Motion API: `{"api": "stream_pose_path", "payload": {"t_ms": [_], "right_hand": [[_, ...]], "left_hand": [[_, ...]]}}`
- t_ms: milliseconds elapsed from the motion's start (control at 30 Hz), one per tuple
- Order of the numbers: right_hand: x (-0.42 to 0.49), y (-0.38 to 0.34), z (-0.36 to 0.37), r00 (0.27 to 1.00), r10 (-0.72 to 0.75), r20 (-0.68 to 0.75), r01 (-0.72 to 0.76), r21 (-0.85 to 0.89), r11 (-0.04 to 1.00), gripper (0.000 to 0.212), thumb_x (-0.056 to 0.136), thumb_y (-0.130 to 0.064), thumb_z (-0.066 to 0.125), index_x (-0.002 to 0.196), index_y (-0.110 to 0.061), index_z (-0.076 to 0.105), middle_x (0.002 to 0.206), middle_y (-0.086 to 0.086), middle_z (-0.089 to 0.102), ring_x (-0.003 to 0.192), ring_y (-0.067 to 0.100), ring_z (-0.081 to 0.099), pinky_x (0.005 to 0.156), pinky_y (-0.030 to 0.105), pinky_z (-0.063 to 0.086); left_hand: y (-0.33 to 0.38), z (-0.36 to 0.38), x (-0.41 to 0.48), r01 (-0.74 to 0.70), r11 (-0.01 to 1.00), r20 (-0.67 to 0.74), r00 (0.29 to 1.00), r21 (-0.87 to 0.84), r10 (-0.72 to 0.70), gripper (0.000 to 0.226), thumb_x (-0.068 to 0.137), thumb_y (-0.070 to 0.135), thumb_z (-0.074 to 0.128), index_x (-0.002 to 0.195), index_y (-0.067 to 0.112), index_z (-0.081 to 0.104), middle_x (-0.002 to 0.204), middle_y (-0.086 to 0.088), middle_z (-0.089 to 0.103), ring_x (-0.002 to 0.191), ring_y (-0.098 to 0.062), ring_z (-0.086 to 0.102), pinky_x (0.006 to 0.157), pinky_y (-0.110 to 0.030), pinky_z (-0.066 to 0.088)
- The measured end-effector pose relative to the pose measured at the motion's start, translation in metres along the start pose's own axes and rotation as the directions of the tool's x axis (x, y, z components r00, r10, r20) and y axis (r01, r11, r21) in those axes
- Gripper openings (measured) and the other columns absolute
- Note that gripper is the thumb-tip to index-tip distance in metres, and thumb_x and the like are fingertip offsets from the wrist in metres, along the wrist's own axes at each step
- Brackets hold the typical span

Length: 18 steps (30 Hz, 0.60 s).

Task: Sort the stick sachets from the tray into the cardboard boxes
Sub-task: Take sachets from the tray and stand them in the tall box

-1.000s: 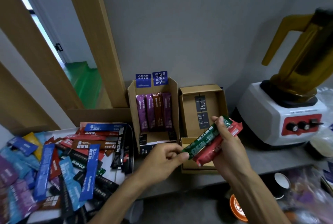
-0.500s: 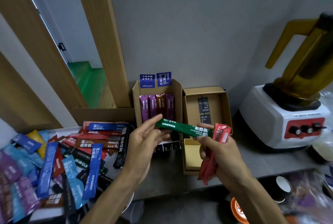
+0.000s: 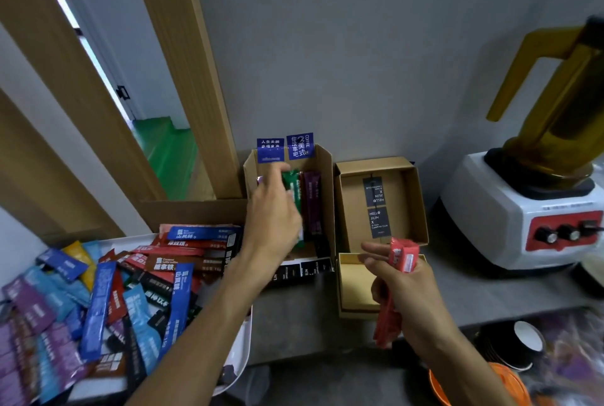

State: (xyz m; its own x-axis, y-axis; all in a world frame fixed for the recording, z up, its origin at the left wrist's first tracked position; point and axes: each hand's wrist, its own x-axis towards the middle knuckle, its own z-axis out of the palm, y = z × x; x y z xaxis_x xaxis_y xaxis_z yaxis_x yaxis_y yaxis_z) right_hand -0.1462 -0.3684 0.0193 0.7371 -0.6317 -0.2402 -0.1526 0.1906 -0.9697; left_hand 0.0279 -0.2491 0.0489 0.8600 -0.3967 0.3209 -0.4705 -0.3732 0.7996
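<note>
Left hand (image 3: 273,219) holds green sachet (image 3: 292,188) lengthwise inside centre cardboard box (image 3: 327,183), beside purple sachet (image 3: 312,203); right hand (image 3: 405,294) grips red sachets (image 3: 405,257), nearer neighbouring box (image 3: 420,203).

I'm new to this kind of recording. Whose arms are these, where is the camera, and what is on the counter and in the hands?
No machine here: a person works with bare hands, filmed by one wide-angle camera on their head, looking down. The left hand holds a green sachet inside the left cardboard box, next to purple sachets. The right hand grips red sachets. A tray heaped with sachets lies at left; a second box and a blender stand at right.
</note>
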Motion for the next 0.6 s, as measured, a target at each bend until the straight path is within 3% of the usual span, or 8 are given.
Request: {"api": "stream_pose_path", "payload": {"t_ms": [67, 167, 300, 433, 533, 600], "right_hand": [[-0.001, 0.004, -0.003, 1.000, -0.004, 0.005, 0.004, -0.013, 1.000, 0.018, 0.093, -0.010, 0.066, 0.104, -0.021, 0.075, 0.094, 0.004, 0.076, 0.055, 0.014, 0.058, 0.058, 0.030, 0.050], [-0.002, 0.005, -0.008, 1.000, -0.008, 0.011, 0.009, -0.019, 1.000, 0.016, 0.092, -0.012, 0.068, 0.104, -0.021, 0.074, 0.091, 0.007, 0.075, 0.056, 0.016, 0.059, 0.060, 0.032, 0.050], [-0.003, 0.003, -0.010, 1.000, 0.016, 0.012, -0.016, -0.002, 1.000, 0.011, 0.091, -0.019, 0.069, 0.102, -0.016, 0.071, 0.082, 0.011, 0.069, 0.058, 0.017, 0.060, 0.064, 0.034, 0.049], [-0.003, 0.003, -0.010, 0.998, 0.059, 0.016, -0.059, 0.005, 0.998, 0.026, 0.091, -0.036, 0.067, 0.096, -0.011, 0.062, 0.068, 0.003, 0.060, 0.063, 0.019, 0.060, 0.070, 0.035, 0.049], [-0.003, 0.001, -0.010, 0.993, 0.109, 0.040, -0.113, 0.100, 0.989, 0.032, 0.093, -0.039, 0.063, 0.099, -0.007, 0.060, 0.075, 0.005, 0.056, 0.067, 0.020, 0.060, 0.071, 0.036, 0.048], [-0.003, 0.000, -0.009, 0.989, 0.137, 0.054, -0.144, 0.164, 0.976, 0.034, 0.094, -0.037, 0.062, 0.107, -0.005, 0.062, 0.080, 0.006, 0.055, 0.067, 0.020, 0.060, 0.071, 0.035, 0.049]], "left_hand": [[-0.005, 0.011, 0.010, 0.022, 0.993, 0.045, 0.999, 0.115, -0.027, 0.043, 0.095, 0.002, 0.057, 0.132, 0.020, 0.044, 0.125, -0.007, 0.057, 0.111, -0.018, 0.059, 0.086, -0.037, 0.058], [-0.020, 0.024, 0.022, 0.026, 0.991, 0.103, 0.994, 0.132, -0.040, 0.041, 0.094, 0.001, 0.057, 0.130, 0.020, 0.050, 0.133, -0.003, 0.053, 0.125, -0.020, 0.054, 0.097, -0.040, 0.054], [-0.038, 0.032, 0.027, -0.053, 0.974, 0.075, 0.997, 0.222, 0.037, 0.051, 0.091, -0.001, 0.061, 0.136, 0.019, 0.050, 0.132, -0.002, 0.046, 0.124, -0.019, 0.051, 0.101, -0.045, 0.052], [-0.043, 0.038, 0.021, -0.153, 0.911, 0.058, 0.988, 0.382, 0.142, 0.066, 0.086, 0.001, 0.069, 0.145, 0.016, 0.044, 0.132, -0.005, 0.039, 0.123, -0.020, 0.047, 0.107, -0.037, 0.046], [-0.047, 0.043, 0.015, -0.176, 0.884, 0.090, 0.984, 0.432, 0.151, 0.077, 0.080, 0.001, 0.075, 0.147, 0.015, 0.040, 0.136, -0.004, 0.037, 0.129, -0.019, 0.043, 0.109, -0.026, 0.029], [-0.050, 0.045, 0.012, -0.196, 0.855, 0.095, 0.981, 0.479, 0.172, 0.082, 0.076, 0.002, 0.080, 0.146, 0.016, 0.039, 0.136, -0.005, 0.036, 0.128, -0.019, 0.044, 0.105, -0.022, 0.027]]}}
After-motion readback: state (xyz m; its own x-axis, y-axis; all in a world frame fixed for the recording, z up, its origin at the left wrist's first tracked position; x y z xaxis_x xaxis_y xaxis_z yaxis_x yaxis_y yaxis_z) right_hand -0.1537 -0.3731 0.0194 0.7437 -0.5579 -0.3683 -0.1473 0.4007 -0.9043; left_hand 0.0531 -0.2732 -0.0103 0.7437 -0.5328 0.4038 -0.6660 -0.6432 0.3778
